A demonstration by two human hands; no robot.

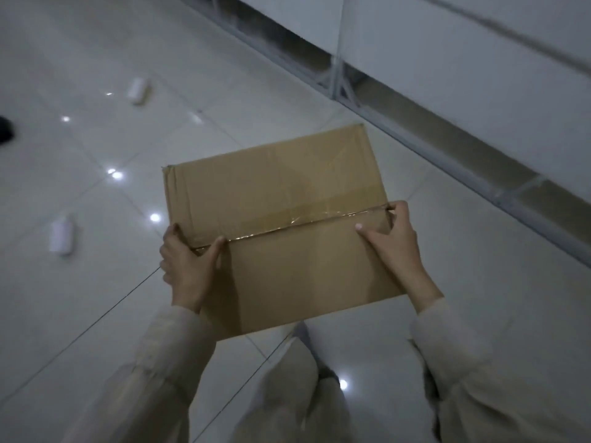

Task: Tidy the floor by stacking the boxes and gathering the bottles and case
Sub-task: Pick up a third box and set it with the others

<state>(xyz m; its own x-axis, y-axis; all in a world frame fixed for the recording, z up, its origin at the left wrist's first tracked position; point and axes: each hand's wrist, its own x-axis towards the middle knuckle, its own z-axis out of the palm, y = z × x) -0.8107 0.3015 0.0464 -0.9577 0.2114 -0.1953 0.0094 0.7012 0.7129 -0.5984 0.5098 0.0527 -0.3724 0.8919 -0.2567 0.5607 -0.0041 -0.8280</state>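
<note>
Both hands grasp a brown cardboard box [278, 228] by its short ends, holding it up off the white tiled floor [80, 298] in front of the person's body. On the box's left end, the left hand [188, 266] wraps its fingers around the edge, with the thumb lying on the top face right at the taped seam. At the opposite end, the right hand [395, 238] grips the same way: its thumb presses flat on the top face and the fingers curl over the edge where the seam ends. Pale long sleeves [463, 372] cover both forearms.

The box is flat and rectangular, its top closed, with a strip of shiny clear tape [300, 219] running along the middle seam from one hand to the other. It tilts slightly, its far right corner sitting higher in the view than its left.

Two small white bottles lie on their sides on the tiles, well apart from each other and from the box. One bottle [60, 236] lies to the left of the person's left hand; the far bottle [138, 91] lies further away, up and to the left. A dark object [4, 129] shows at the far left edge, too cut off to identify. Along the right side runs a white metal shelving frame [399, 100] with a low bottom rail close to the floor. Bright ceiling lights reflect as spots on the glossy tiles.
</note>
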